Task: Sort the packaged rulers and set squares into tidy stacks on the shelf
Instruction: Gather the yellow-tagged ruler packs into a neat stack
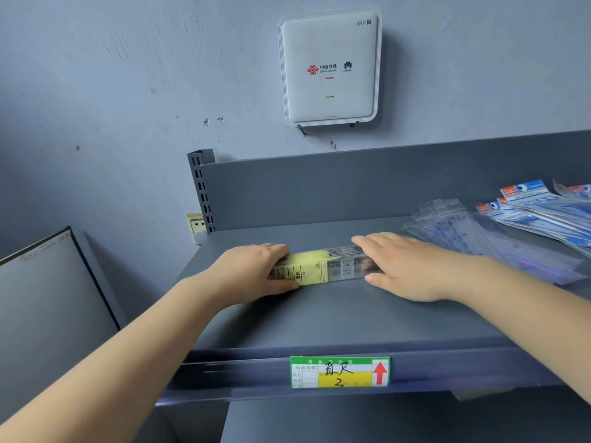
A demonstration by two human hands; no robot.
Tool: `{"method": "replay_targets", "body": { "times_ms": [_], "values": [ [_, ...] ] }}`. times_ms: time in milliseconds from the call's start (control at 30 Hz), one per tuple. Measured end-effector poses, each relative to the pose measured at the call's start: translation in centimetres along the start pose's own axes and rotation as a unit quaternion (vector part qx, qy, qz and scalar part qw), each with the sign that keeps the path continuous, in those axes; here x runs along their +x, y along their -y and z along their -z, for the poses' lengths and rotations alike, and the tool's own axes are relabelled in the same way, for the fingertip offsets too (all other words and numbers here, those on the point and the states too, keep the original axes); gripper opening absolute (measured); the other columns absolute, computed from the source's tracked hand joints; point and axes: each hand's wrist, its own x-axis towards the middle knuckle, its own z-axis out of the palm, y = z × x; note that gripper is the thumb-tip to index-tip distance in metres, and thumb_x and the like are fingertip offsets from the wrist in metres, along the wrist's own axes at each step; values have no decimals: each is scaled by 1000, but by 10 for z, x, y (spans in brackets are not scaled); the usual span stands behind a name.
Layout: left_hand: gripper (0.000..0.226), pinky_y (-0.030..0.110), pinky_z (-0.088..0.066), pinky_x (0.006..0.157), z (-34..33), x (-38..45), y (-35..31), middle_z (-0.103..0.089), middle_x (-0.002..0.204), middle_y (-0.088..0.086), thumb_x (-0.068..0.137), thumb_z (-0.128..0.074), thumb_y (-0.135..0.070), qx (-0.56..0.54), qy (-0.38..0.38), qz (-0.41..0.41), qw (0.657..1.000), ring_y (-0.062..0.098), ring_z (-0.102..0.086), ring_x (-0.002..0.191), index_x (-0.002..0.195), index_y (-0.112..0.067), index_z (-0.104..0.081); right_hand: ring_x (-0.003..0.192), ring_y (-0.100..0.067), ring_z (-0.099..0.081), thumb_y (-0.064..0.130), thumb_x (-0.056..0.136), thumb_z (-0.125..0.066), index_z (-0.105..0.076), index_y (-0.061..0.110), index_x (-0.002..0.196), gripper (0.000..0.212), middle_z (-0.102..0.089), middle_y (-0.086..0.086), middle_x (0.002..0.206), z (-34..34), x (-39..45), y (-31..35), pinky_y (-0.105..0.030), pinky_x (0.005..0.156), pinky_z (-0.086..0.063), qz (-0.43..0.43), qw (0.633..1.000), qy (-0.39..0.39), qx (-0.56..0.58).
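Near the left edge of the grey metal shelf (319, 318): stack of clear-packaged rulers with yellow card inserts (319, 266). Left hand (256, 270) gripping its left end, right hand (406, 266) pressing flat on its right end. Bare shelf toward the front lip. Loose blue-printed ruler packets (511, 231) fanned at the back right corner.

Wall (112, 75): pale blue-grey plaster is showing scuffs and small chips, lit evenly.
Router (329, 68): a white square unit marked WiFi 7 is hanging on the wall, showing 1 red and 1 green light.
Socket (195, 223): a yellowed outlet is sitting low on the wall beside the slotted upright (202, 190).
Shelving (367, 318): a grey metal shelf with a raised back panel is filling the middle.
Price label (339, 372): a green and yellow tag with a red arrow is sitting on the front rail.
Board (48, 302): a dark-framed panel is leaning at the left.
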Motion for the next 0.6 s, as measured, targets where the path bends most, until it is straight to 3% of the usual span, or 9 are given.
{"method": "replay_targets", "body": {
  "times_ms": [67,167,233,333,367,433,500,533,600],
  "values": [
    [40,31,-43,73,2,1,-1,-57,104,-6,88,-50,-56,2,15,4,1000,17,-51,86,107,-22,-46,135,-18,-27,40,98,-33,-21,16,143,53,-35,-1,144,0,1,1,-29,114,-10,-6,1000,0,-19],
    [39,29,-36,67,8,4,-5,-57,105,-5,88,-49,-56,30,30,2,999,16,-47,81,105,-20,-45,136,-19,-27,45,96,-37,-21,16,144,58,-36,0,143,5,10,13,-34,116,-13,20,999,-33,-25],
    [39,28,-32,65,17,6,-8,-57,103,-4,88,-49,-56,59,27,-7,998,15,-44,78,103,-20,-46,129,-21,-33,42,96,-41,-25,17,140,54,-39,0,136,4,18,26,-35,106,-28,38,998,-37,17],
    [41,26,-31,66,43,9,-12,-59,103,-6,85,-53,-58,100,4,-1,995,17,-50,82,107,-23,-50,111,-21,-43,33,96,-44,-36,14,124,34,-45,-1,119,5,29,32,-34,89,-35,45,996,-55,55],
    [46,26,-32,71,53,8,-11,-59,106,-8,81,-55,-61,111,-32,-5,993,17,-52,90,111,-26,-52,105,-20,-43,31,96,-45,-37,13,121,31,-45,-1,114,8,31,30,-32,85,-35,38,993,-54,95],
    [65,30,-29,85,72,7,-5,-58,116,-6,70,-55,-70,114,-205,-15,972,20,-50,108,118,-26,-55,104,-18,-46,27,96,-47,-38,12,120,30,-46,1,111,15,34,23,-30,83,-37,28,975,-68,208],
    [77,32,-27,93,87,0,0,-55,124,-1,64,-52,-70,24,-400,19,916,25,-47,114,123,-20,-55,103,-15,-51,23,95,-49,-38,12,121,30,-49,3,108,21,36,18,-22,79,-39,25,947,-113,300],
    [78,33,-29,97,90,-2,3,-52,128,1,66,-55,-65,-49,-459,46,886,25,-46,116,127,-17,-51,98,-12,-53,21,95,-50,-38,11,122,31,-50,5,104,23,38,18,-16,73,-40,24,932,-136,335],
    [83,36,-34,104,88,-1,0,-44,134,3,73,-63,-56,-230,-463,117,848,21,-42,122,137,-11,-37,88,-1,-51,20,95,-50,-37,12,124,32,-51,9,102,26,42,20,-3,67,-39,19,897,-163,411]
  ]
}}
